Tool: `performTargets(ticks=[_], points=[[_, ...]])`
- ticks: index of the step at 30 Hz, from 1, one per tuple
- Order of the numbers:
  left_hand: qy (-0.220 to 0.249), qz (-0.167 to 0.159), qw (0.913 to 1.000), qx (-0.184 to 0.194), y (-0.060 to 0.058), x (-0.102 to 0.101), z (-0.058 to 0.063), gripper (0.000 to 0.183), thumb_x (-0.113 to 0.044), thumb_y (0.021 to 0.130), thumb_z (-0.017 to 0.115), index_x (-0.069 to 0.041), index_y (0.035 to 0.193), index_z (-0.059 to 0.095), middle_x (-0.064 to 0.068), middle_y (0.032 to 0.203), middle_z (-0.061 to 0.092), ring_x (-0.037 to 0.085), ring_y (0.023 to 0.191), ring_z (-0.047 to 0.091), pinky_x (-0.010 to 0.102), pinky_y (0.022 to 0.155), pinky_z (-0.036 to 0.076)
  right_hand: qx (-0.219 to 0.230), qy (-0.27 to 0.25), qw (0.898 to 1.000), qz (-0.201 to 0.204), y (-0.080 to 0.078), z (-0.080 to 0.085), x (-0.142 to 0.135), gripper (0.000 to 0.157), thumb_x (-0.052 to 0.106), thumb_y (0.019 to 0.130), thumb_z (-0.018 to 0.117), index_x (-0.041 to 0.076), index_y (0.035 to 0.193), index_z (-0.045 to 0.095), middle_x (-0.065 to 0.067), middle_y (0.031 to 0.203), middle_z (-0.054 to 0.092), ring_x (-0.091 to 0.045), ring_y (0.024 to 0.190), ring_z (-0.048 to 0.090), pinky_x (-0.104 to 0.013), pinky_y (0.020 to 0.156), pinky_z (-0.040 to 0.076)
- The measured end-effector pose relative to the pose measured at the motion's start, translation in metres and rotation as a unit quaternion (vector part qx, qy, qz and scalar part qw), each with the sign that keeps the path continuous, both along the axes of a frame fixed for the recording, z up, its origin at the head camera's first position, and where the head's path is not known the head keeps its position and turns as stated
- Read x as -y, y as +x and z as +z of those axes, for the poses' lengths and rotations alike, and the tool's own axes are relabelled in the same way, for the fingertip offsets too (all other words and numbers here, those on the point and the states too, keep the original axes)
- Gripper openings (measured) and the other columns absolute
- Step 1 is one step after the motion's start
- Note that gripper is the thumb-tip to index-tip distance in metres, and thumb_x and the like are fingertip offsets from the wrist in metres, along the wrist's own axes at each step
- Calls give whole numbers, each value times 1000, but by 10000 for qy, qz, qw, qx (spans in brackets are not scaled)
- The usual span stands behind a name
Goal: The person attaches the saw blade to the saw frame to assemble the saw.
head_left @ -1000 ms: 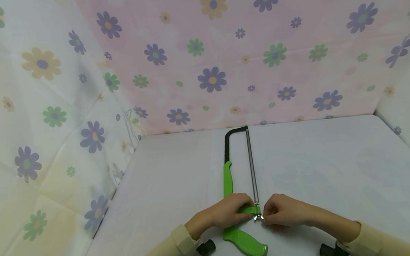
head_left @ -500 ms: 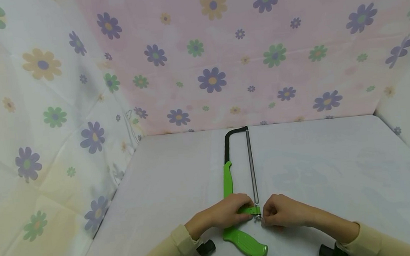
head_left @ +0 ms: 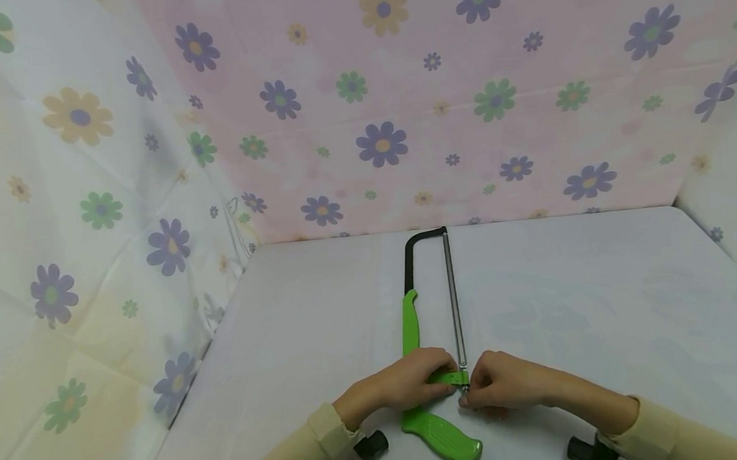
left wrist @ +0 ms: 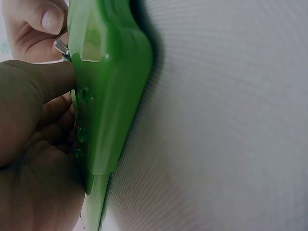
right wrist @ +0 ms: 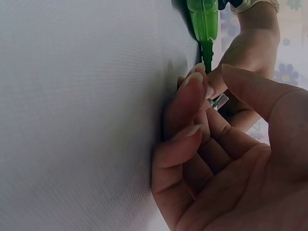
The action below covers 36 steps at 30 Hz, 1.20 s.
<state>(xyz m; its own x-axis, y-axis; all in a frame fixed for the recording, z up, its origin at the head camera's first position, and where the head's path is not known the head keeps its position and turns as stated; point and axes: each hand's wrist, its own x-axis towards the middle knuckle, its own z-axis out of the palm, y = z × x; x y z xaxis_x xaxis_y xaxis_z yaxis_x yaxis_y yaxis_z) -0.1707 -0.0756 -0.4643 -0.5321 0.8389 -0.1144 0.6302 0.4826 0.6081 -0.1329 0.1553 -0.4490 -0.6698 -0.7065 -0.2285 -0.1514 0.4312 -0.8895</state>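
A hacksaw (head_left: pixel 410 324) with a green handle and a black front frame lies flat on the white table, its blade (head_left: pixel 454 295) along the right side. My left hand (head_left: pixel 406 380) grips the lower green arm of the frame, thumb on the near side and fingers over the far side. At the end of that arm sits a small metal wing nut (left wrist: pixel 60 46). The curled thumb and fingers of my right hand (head_left: pixel 513 381) are at the wing nut, partly covering it in the head view. In the right wrist view, the nut (right wrist: pixel 220 102) shows between thumb and index finger.
The white tabletop (head_left: pixel 608 298) stretches out around the saw. A pink flowered cloth (head_left: pixel 334 117) hangs behind it, and a white flowered cloth (head_left: pixel 105 265) hangs along the left. Black wrist devices (head_left: pixel 371 446) sit under both cuffs.
My right hand has shifted slightly left, its thumb moving across the wing nut, which has turned. The left hand and the hacksaw have stayed in place.
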Motion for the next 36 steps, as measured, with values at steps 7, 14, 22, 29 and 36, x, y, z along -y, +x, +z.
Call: performTargets(ticks=[7, 14, 22, 29, 36], points=[[8, -8, 10000, 1, 0, -1, 0, 14, -16, 102, 65, -11, 115, 65, -9, 106, 62, 0, 94, 53, 17, 86, 45, 125, 84, 9997, -179, 1, 2, 2, 41, 25, 99, 68, -1, 67, 71, -4, 54, 62, -11, 45, 51, -23, 45, 39], [-6, -26, 10000, 3, 0, -1, -1, 14, -16, 103, 64, -11, 116, 65, -8, 107, 62, 0, 94, 54, 17, 85, 46, 79, 105, 9996, -268, 3, 4, 2, 42, 24, 99, 67, -1, 66, 71, -8, 54, 63, -9, 44, 51, -23, 45, 38], [-25, -17, 10000, -41, 1, -1, 2, 16, -17, 102, 65, -10, 117, 65, -8, 106, 62, 1, 93, 53, 16, 84, 45, -28, 190, 9991, -388, 3, 1, -2, 40, 25, 100, 66, 2, 68, 71, -4, 57, 63, -10, 47, 53, -24, 47, 43], [-39, -10, 9999, -151, 0, -1, 0, 16, -17, 102, 66, -11, 116, 66, -9, 105, 62, 1, 92, 53, 16, 83, 45, -246, 262, 9985, -416, 2, -3, -7, 27, 22, 97, 69, 8, 74, 71, 0, 60, 62, -9, 49, 54, -25, 47, 45], [1, -32, 9998, -211, -1, -1, -1, 15, -19, 102, 66, -11, 115, 66, -10, 103, 62, 2, 90, 53, 16, 82, 44, -520, 283, 9973, -444, 0, -5, -9, 23, 19, 96, 70, 9, 75, 70, 2, 59, 60, -8, 48, 52, -24, 46, 43]])
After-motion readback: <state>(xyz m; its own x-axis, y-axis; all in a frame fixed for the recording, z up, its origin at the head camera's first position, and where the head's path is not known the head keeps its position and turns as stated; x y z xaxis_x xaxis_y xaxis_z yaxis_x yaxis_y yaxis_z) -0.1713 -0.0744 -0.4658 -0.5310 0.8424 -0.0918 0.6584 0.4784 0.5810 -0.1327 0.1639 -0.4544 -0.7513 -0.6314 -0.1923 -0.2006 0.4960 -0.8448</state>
